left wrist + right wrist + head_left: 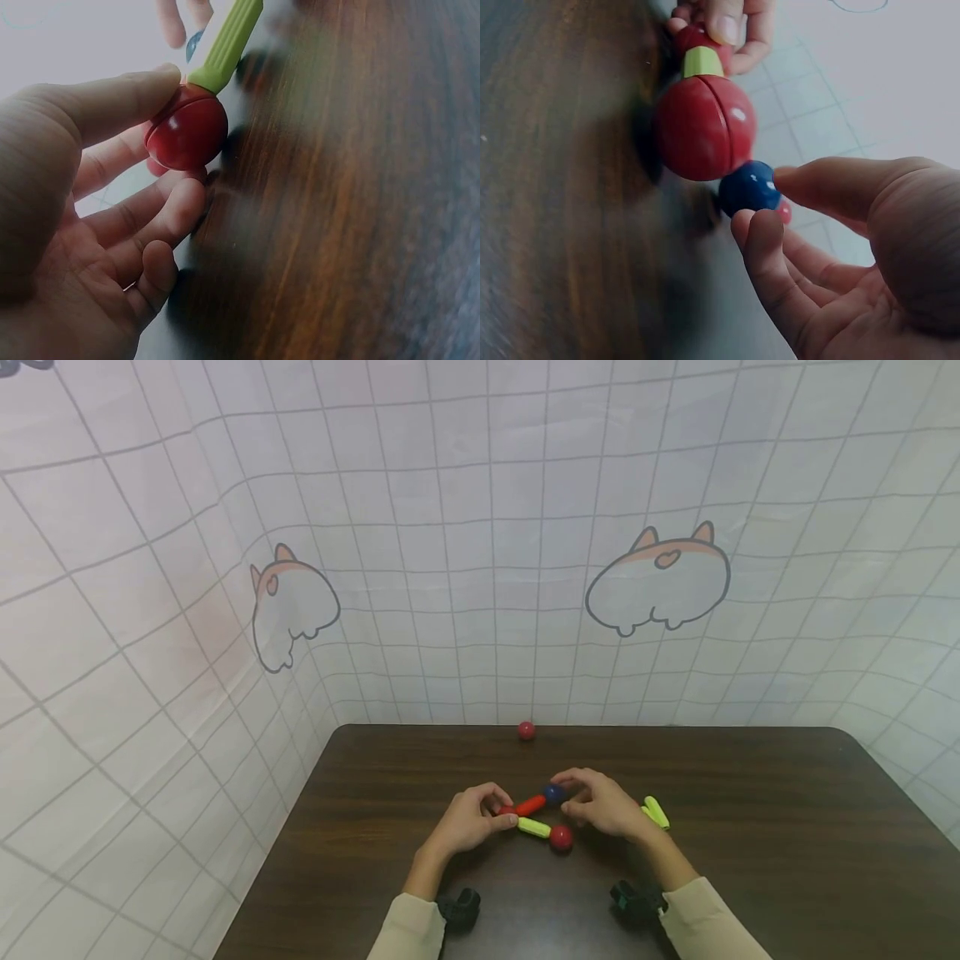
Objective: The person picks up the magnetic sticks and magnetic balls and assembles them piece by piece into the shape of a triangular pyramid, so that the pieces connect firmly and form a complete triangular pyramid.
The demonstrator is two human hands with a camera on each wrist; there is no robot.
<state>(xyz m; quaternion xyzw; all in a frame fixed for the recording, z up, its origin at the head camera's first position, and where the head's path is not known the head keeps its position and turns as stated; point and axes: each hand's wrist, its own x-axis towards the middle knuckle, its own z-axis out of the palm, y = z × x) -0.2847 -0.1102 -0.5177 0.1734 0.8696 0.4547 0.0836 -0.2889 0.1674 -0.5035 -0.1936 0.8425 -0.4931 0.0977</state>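
Two toy rods meet at a red ball (187, 131), which my left hand (467, 818) pinches between thumb and fingers. From that ball a yellow-green rod (534, 827) runs to a second red ball (701, 127) close to the table. A red rod (531, 806) leads from the same corner to a blue ball (750, 187). My right hand (603, 803) holds the blue ball, thumb on one side and fingers around the other. Both hands are low over the table, and the fingers partly cover the held balls.
On the dark wooden table (787, 827), loose yellow-green rods (656, 812) lie just beyond the right wrist. One more red ball (527, 731) sits at the table's far edge. A white grid-patterned cloth (465, 568) hangs behind the table.
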